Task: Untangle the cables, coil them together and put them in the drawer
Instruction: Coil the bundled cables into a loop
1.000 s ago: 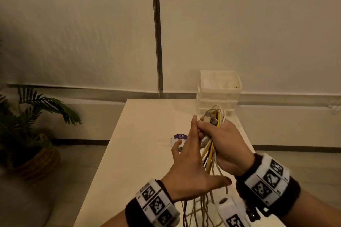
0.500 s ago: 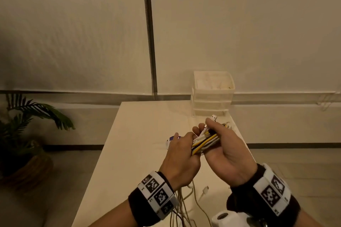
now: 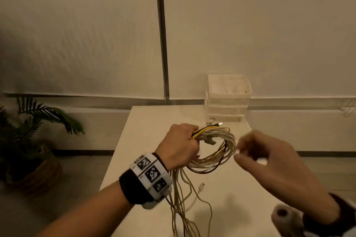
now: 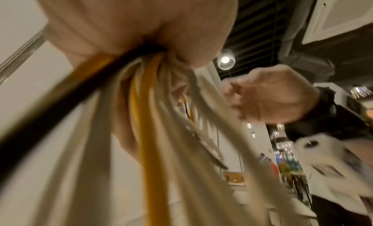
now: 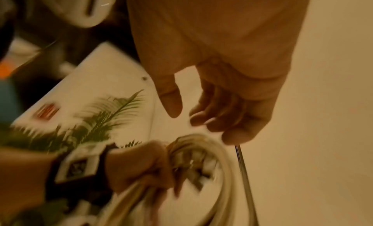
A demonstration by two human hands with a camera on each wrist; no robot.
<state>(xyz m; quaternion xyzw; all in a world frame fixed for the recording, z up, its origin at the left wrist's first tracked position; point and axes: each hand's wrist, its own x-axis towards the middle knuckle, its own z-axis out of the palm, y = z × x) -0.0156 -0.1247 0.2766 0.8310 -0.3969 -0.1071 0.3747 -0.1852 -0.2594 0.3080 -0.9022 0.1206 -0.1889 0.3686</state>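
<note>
My left hand grips a bundle of white, yellow and dark cables in a fist above the table. The bundle makes one loop to the right of the fist, and plug ends stick out past the knuckles. Long tails hang from the fist to the table. My right hand, blurred, hovers just right of the loop with fingers loosely curled and nothing in them. The left wrist view shows the cables fanning out of my left hand. The right wrist view shows my right hand relaxed above the loop.
A white stacked drawer unit stands at the table's far right edge, by the wall. A white plug lies on the tabletop below the loop. A potted palm stands on the floor to the left.
The bundle passed from my right hand to my left fist and now forms a loop. My right hand let go and moved off to the right.
</note>
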